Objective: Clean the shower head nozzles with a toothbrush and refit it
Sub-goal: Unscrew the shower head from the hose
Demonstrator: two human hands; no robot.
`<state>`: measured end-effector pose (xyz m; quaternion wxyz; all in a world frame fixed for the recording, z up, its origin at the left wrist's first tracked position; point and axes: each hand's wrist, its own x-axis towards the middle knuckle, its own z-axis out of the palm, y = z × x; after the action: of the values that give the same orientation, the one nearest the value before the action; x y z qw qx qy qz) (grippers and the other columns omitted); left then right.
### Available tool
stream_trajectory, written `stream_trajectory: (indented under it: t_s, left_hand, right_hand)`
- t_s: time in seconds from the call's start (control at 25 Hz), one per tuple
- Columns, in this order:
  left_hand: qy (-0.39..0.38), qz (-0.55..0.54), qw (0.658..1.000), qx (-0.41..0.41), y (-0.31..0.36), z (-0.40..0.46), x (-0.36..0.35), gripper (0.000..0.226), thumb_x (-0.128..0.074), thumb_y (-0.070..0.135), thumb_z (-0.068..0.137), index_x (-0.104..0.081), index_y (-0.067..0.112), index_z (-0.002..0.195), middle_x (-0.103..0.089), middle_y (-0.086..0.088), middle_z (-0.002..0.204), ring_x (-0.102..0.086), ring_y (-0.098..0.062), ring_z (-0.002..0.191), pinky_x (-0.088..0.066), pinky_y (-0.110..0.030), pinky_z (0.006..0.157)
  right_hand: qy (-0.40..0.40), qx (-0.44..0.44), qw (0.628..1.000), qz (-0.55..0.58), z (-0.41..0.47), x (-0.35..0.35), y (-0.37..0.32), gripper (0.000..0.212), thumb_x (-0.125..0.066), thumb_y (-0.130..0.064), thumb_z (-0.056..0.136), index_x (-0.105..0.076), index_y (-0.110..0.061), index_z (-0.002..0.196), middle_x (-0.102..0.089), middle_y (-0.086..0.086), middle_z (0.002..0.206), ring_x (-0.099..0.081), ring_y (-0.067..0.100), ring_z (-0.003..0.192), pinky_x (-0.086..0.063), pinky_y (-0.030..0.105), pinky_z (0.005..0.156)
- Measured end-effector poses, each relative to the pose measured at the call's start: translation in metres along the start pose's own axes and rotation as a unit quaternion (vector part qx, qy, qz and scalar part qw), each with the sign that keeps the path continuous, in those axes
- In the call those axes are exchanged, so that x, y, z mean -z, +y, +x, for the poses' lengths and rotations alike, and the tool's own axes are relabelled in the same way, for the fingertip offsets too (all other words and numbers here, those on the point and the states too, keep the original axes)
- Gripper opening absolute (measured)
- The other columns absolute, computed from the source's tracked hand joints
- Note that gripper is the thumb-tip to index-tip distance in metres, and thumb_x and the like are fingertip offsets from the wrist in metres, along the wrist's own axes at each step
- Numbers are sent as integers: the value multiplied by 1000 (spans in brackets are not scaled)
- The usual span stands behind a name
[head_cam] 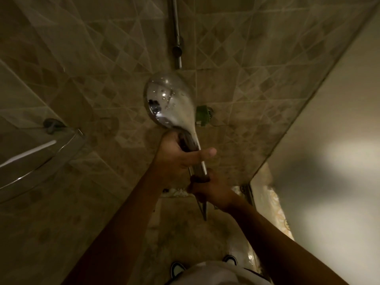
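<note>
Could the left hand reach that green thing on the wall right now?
Probably not as things stand: the left hand is wrapped around the shower head handle, though the green fitting sits close by, unobstructed.

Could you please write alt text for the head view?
Two bare hands hold a chrome shower head by its handle in a dim tiled shower: the left hand above, the right hand at its base. Its wet back faces the camera; a wall rail stands behind.
</note>
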<state>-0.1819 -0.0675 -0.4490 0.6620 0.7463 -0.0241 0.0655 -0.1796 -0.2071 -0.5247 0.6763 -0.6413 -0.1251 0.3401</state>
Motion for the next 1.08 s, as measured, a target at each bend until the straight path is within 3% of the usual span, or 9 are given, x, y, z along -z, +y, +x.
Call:
stream_trajectory:
  t_s: [0.12,0.2,0.32,0.44,0.56,0.64,0.76,0.92,1.08]
  left_hand:
    - [-59,-139,988,-11,-7,1,-14,21,-70,15,77,-63,3,93,-49,-7,69,-50,-20,57,-43,-38,60]
    - [-78,-214,973,19,-10,1,-21,30,-61,15,80,-72,5,106,-59,-15,82,-57,-22,64,-43,-41,65]
    - [-101,-221,970,20,-13,-2,-25,22,-68,29,89,-73,11,100,-72,-29,103,-72,-41,85,-53,-48,70]
    - [-39,-183,982,36,-10,-3,-28,46,-79,53,76,-61,11,70,-63,-11,53,-59,-25,41,-50,-33,48]
    - [60,-172,982,51,-11,0,-35,70,-81,54,71,-47,-6,71,-42,-1,41,-39,-17,32,-39,-27,41]
    - [68,-166,983,39,-15,1,-34,59,-76,46,77,-47,-5,75,-42,-4,49,-41,-22,41,-41,-35,48]
    - [30,-183,981,53,-14,0,-31,23,-64,32,75,-57,12,84,-51,-6,66,-50,-25,61,-45,-40,65]
    - [-29,-143,985,93,-23,-7,-22,37,-56,22,82,-59,25,119,-67,3,89,-64,-17,92,-48,-41,93]
    - [-88,-80,992,50,-21,-14,-6,43,-56,13,99,-46,13,141,-67,-1,131,-58,-19,129,-46,-42,107]
  right_hand:
    - [-50,-5,999,5,-1,-6,-3,27,-66,1,72,-49,-10,55,-45,1,49,-40,18,44,-34,29,46]
    - [-62,-8,998,5,-2,-6,-3,31,-64,8,76,-53,-13,55,-47,-2,48,-40,15,41,-34,27,44]
    - [-24,16,999,-24,-3,-5,-4,15,-64,10,80,-60,-3,75,-51,3,55,-45,15,45,-38,31,48]
    - [43,54,996,-57,2,-5,4,12,-66,6,84,-62,1,95,-58,3,66,-53,14,53,-44,32,50]
    - [77,52,994,-60,4,-11,5,22,-63,6,86,-65,-7,69,-64,-7,57,-58,2,51,-44,19,52]
    - [111,47,991,-53,8,-11,6,24,-64,1,84,-63,-11,63,-62,-9,54,-57,5,52,-44,21,54]
    - [159,47,985,-45,13,-8,7,29,-67,-19,77,-59,9,74,-55,10,60,-49,22,56,-39,35,56]
    - [164,40,985,-42,12,-5,8,43,-67,-29,73,-59,13,79,-55,14,62,-49,23,56,-39,32,52]
    - [157,24,986,-41,11,-2,9,41,-69,-26,73,-52,12,71,-48,13,61,-44,21,55,-35,36,54]
